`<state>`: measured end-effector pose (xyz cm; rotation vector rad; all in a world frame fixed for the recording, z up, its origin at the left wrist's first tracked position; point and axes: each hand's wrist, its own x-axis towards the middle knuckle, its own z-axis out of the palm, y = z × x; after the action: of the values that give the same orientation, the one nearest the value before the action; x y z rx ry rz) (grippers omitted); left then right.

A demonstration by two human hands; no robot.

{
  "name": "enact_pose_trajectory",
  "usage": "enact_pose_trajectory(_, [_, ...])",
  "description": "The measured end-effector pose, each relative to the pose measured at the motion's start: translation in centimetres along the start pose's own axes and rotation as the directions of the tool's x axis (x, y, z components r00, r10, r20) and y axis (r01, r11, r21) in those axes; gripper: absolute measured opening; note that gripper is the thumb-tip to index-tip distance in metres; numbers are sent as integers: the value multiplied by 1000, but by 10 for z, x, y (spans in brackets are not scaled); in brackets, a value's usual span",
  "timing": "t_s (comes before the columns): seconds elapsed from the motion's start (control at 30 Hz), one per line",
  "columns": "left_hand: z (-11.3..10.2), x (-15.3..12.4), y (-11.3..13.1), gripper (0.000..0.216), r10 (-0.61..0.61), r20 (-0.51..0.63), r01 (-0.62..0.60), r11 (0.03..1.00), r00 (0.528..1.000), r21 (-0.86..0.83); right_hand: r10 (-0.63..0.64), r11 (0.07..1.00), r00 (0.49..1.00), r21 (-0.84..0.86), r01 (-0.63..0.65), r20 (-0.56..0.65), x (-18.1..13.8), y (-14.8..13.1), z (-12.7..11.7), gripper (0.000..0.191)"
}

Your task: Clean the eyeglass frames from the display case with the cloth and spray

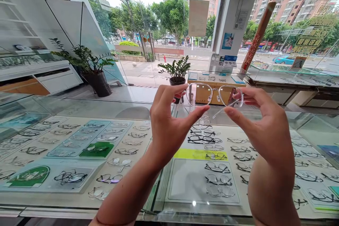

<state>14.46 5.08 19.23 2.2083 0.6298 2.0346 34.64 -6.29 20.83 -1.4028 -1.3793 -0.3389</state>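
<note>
A pair of eyeglasses (215, 91) with a clear frame is held up above the glass display counter (156, 203). My left hand (172, 120) grips its left side, the thumb under the lens and the fingers at the outer rim. On the other side my right hand (262, 123) pinches the right rim, its thumb just below that lens. One temple arm shows slanting behind the right lens. Under the glass lie rows of eyeglasses, among them a black pair (202, 139) between my hands.
A green mat (96, 150) and a blue tray (76, 150) lie inside the counter at left. Beyond it stand a potted plant (96, 81) and a smaller potted plant (177, 72). A wooden display case (205, 95) is by the window, with a street outside.
</note>
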Motion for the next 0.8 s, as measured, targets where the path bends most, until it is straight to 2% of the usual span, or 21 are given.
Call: enact_pose_trajectory(0.8, [-1, -1, 3, 55, 1, 0, -1, 1000, 1000, 17, 26, 1000, 999, -11, -26, 31, 1, 1, -1, 50])
